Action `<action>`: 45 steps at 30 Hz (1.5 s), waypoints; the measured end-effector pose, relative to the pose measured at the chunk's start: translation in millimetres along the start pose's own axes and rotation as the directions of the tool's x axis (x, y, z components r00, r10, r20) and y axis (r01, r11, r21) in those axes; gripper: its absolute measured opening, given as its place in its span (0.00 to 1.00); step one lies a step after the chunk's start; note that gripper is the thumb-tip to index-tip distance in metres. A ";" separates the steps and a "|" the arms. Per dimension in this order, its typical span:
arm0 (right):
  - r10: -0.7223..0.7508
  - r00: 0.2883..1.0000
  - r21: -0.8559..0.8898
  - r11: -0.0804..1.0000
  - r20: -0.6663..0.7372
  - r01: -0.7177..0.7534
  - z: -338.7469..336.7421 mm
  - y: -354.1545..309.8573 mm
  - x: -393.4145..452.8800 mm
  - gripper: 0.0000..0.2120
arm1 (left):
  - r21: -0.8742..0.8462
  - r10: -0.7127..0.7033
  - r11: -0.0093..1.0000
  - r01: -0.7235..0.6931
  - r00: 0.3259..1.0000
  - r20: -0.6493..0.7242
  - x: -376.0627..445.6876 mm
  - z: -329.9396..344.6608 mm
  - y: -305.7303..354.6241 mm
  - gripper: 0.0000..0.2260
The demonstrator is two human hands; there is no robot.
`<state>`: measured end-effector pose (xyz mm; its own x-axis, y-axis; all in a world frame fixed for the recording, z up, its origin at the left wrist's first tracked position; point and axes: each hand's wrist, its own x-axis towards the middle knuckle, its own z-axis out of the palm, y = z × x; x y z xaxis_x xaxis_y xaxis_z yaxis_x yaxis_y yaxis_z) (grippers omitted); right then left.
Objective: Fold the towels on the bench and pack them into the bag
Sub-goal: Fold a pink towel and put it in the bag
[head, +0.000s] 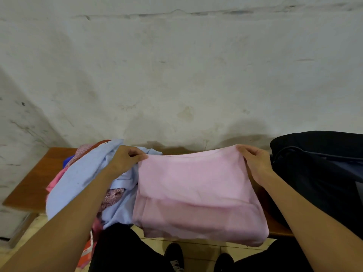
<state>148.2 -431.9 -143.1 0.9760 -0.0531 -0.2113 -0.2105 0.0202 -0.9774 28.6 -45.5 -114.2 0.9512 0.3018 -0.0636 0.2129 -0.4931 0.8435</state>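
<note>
Fold step in hand: left hand (125, 157) and right hand (255, 161) each pinch a far corner of the pink towel (196, 193) over the surface (33, 181); next, judged, halve it toward the bag (322, 173).

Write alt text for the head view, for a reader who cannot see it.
Both hands, left and right, pinch the far corners of a pink towel partly folded on a wooden bench. A heap of unfolded towels lies to the left, a dark bag to the right.
</note>
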 end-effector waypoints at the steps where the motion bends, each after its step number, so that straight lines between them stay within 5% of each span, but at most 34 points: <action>1: -0.035 0.999 -0.005 0.999 -0.023 0.034 -0.9 -1.8 -1.6 0.10 | -0.012 0.008 1.000 -0.008 1.000 -0.008 -0.5 -1.4 0.5 0.07; 15: -0.308 0.948 -0.200 0.937 -0.083 0.287 -7.6 -31.8 -12.2 0.05 | -0.149 0.064 0.984 -0.097 0.974 -0.217 -4.0 -15.1 24.7 0.05; 21: -0.348 0.937 -0.251 0.907 0.010 0.339 -22.7 -43.6 -16.7 0.05 | -0.092 0.075 0.992 -0.086 0.991 -0.111 -16.5 -20.3 21.2 0.05; 35: -0.472 0.876 -0.327 0.816 0.100 0.477 -34.8 -74.9 -33.7 0.04 | -0.140 0.129 0.980 -0.142 0.987 -0.096 -25.4 -36.3 53.2 0.05; 41: -0.537 0.839 -0.411 0.748 0.087 0.521 -27.0 -81.9 -37.7 0.04 | 0.020 0.212 0.977 -0.211 0.973 -0.091 -18.4 -47.8 73.9 0.12; 45: -0.563 0.819 -0.450 0.708 0.106 0.545 -21.6 -89.6 -36.9 0.05 | 0.254 0.221 0.949 -0.185 0.968 -0.123 -9.6 -49.0 75.8 0.07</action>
<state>129.9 -453.3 -47.9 0.9243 0.0507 0.3784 0.3574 -0.4635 -0.8108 24.7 -45.7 -23.5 0.9400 0.2830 0.1904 0.0828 -0.7309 0.6774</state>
